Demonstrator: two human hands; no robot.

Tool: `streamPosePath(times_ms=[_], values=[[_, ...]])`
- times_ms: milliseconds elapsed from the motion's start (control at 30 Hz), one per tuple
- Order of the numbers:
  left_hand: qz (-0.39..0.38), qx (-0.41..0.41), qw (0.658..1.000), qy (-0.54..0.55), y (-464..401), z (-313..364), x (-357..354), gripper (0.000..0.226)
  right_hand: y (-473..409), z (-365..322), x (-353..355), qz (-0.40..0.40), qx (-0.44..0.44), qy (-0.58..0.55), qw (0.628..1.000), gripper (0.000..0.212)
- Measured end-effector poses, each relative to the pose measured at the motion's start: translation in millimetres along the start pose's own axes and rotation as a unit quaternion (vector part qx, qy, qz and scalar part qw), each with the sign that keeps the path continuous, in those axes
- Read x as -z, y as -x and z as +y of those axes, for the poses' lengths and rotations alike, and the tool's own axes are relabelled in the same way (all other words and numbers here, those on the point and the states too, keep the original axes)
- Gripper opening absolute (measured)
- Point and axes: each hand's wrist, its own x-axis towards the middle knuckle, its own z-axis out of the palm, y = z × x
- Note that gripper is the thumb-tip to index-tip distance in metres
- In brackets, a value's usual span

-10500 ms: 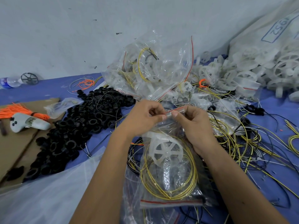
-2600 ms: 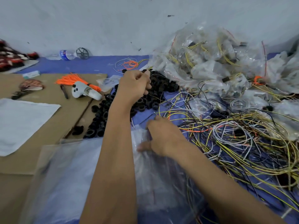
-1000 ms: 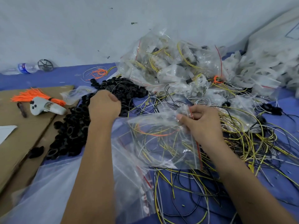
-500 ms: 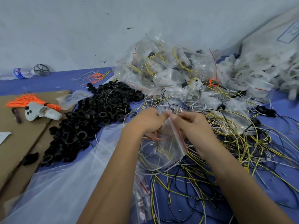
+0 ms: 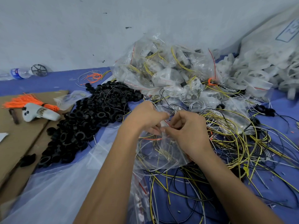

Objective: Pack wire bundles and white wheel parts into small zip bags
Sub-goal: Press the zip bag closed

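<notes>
Both hands were pinching the zip bag [image 5: 161,152] mouth, left hand [image 5: 145,117] and right hand [image 5: 186,131], over tangled loose wires [image 5: 234,146].

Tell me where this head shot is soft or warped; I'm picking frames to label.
Head view: light is flat and even, with faint glare on the bagged pile. The white wheels at far right are smeared and washed out. The wide lens bends the cardboard edge. Both the left hand and right hand look fairly sharp, pinching the small bag.
</notes>
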Motion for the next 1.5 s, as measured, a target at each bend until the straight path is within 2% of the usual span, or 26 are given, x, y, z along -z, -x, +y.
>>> streamPosePath(times_ms=[100, 233, 400, 500, 633, 700, 833, 967, 1133, 1233, 1367, 1433, 1500], values=[[-0.014, -0.013, 1.0, 0.012, 1.3, -3.1, 2.0, 0.025, 1.0, -0.4, 0.4, 0.004, 0.005, 0.017, 1.0, 0.033], [-0.028, -0.03, 0.999, 0.028, 2.0, -7.5, 6.4, 0.018, -0.2, -3.5, 1.9, 0.006, -0.004, -0.047, 0.999, 0.028], [-0.033, -0.027, 0.999, 0.018, -0.9, -16.5, 20.4, 0.029, -1.2, -2.5, 5.1, -0.013, -0.007, -0.053, 0.998, 0.022], [-0.019, -0.019, 0.999, 0.033, -1.2, -19.3, 27.2, 0.029, -0.2, -2.7, 2.7, -0.034, 0.012, -0.011, 0.999, 0.03], [-0.022, -0.014, 0.999, 0.046, 3.2, -12.7, 23.0, 0.027, 1.3, -3.4, -1.0, -0.108, 0.014, -0.022, 0.994, 0.043], [-0.021, -0.01, 0.999, 0.03, 5.7, -6.3, 16.2, 0.025, 1.8, -3.5, -1.6, -0.113, 0.017, -0.035, 0.993, 0.045], [-0.047, -0.001, 0.997, -0.054, 11.4, 3.0, 1.7, 0.026, 1.5, -3.9, -0.9, -0.072, 0.032, -0.044, 0.996, 0.041], [-0.08, 0.009, 0.993, -0.089, 13.6, 2.7, 0.8, 0.02, 1.0, -0.8, -1.1, -0.066, 0.058, 0.011, 0.996, 0.039], [-0.053, 0.021, 0.992, -0.114, 16.8, -11.3, 38.3, 0.018, -0.5, 1.5, 3.0, -0.038, 0.041, 0.137, 0.989, 0.03], [-0.031, 0.025, 0.992, -0.118, 22.0, -20.1, 64.3, 0.023, 1.5, -4.0, 2.5, -0.056, 0.018, 0.169, 0.984, 0.034], [-0.03, 0.028, 0.99, -0.136, 26.4, -23.1, 78.4, 0.02, 8.1, -15.7, 0.3, -0.144, 0.028, 0.203, 0.968, 0.075], [-0.035, 0.034, 0.988, -0.149, 24.8, -24.8, 79.2, 0.023, 7.7, -17.1, -0.4, -0.156, 0.054, 0.169, 0.972, 0.068], [-0.041, 0.053, 0.983, -0.172, 22.7, -28.9, 80.7, 0.029, 5.5, -17.6, -5.8, -0.114, 0.082, 0.119, 0.983, 0.043]])
